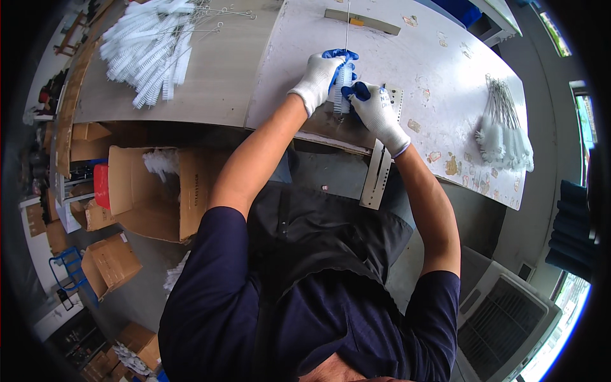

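Note:
A white bristle brush (pixel 342 94) with a long thin wire stem (pixel 348 28) stands out from me near the table's front edge. My left hand (pixel 318 79), in a white glove with blue fingertips, is closed around the brush's upper part where bristles meet stem. My right hand (pixel 377 109), gloved alike, has its blue fingertips curled together against the brush's right side; anything pinched between them is hidden. Beneath and beside the right hand, a metal strip with holes (pixel 375 178) runs over the table edge toward me.
A large heap of white brushes (pixel 149 51) covers the left table part. On the right lies a brush bundle (pixel 506 140). A metal bar (pixel 379 25) with a yellow piece lies at the far side. An open cardboard box (pixel 143 204) stands below left, a vented grey unit (pixel 509 318) lower right.

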Available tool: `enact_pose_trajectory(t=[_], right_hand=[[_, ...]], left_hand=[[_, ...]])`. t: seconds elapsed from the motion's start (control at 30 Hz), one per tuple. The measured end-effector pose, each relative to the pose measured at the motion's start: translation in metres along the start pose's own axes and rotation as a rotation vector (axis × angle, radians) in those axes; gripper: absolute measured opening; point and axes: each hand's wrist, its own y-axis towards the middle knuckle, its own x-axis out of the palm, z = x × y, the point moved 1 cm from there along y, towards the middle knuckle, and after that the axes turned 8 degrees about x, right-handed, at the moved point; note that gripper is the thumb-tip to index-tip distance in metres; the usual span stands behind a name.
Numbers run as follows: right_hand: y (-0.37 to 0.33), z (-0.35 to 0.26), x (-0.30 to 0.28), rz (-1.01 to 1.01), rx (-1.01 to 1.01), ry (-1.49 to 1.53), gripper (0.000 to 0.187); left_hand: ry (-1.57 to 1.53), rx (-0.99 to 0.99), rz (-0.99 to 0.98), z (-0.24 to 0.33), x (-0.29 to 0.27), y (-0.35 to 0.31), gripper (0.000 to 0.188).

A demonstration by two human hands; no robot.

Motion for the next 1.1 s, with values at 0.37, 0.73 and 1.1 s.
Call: enact_pose_trajectory(t=[0.37,0.73,1.1], right_hand=[[-0.044,-0.012,-0.023,0.219,-0.566,-0.343,0.030],[-0.010,-0.017,-0.027,-0.067,-0.937,-0.885,0.029],[-0.026,-0.020,-0.009,-0.110,-0.743,-1.047,0.029]], left_hand=[[0.021,-0.033,-0.088,0.001,-0.002,-0.003,0.026],[0.111,-0.031,-0.055,0.002,0.003,0.002,0.022],[0.780,0.302,-0.356,-0.022,0.051,0.024,0.023]])
